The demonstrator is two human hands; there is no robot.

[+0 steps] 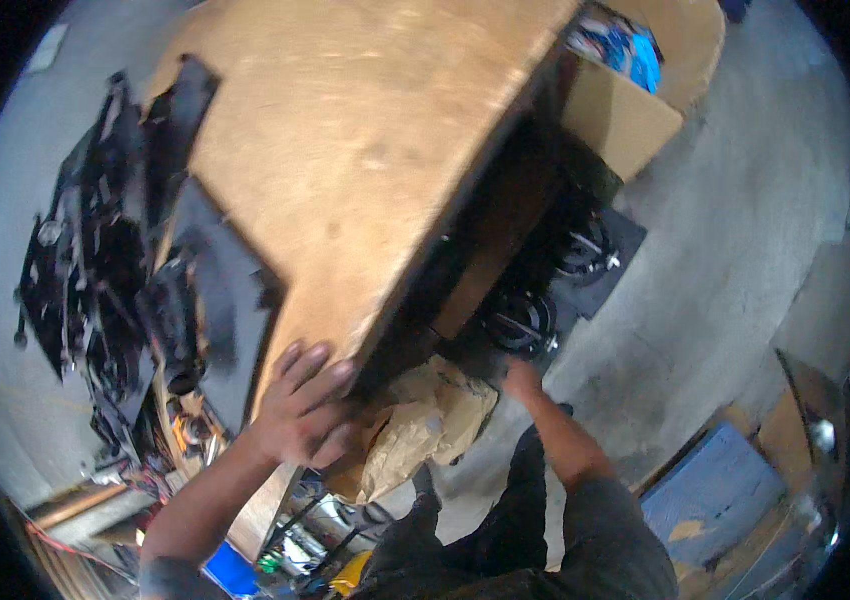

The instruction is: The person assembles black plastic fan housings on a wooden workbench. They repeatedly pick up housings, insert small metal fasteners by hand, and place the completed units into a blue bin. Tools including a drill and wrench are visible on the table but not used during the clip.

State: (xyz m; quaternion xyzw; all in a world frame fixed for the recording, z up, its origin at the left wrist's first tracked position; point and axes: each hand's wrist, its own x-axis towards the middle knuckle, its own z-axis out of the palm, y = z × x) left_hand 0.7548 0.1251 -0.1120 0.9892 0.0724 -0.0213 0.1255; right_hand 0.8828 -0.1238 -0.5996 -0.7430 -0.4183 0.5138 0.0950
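One broad light-brown wooden surface [375, 130], running from top of view down toward lower left. Along its left side, long jumbled heap of black irregular parts [120, 230], dark-grey angular flat panel [230, 290] just beside. Upper right, open-topped brown cardboard box [620, 120], close to surface's right edge. Lower right, well apart: flat blue rectangular piece [715, 495] next to brown cardboard. Between both hands, low beside surface's edge, crumpled brown paper [425, 420], loosely bunched. Left hand [300, 415] over right edge of surface, near its lower part, seemingly resting there; fingers spread and released, not wrapped around anything. Right hand [522, 378] lower, right of paper, arm reaching forward; fingers hidden and blurred, can't tell if clenched or grasping. Just ahead of right hand, black ring-shaped part [523, 322] with silver bar across; contact unclear. Farther out, second black ring-shaped part [583, 250], near dark flat board's outer end. Smallest: bright-blue crumpled item [645, 65] inside cardboard box.
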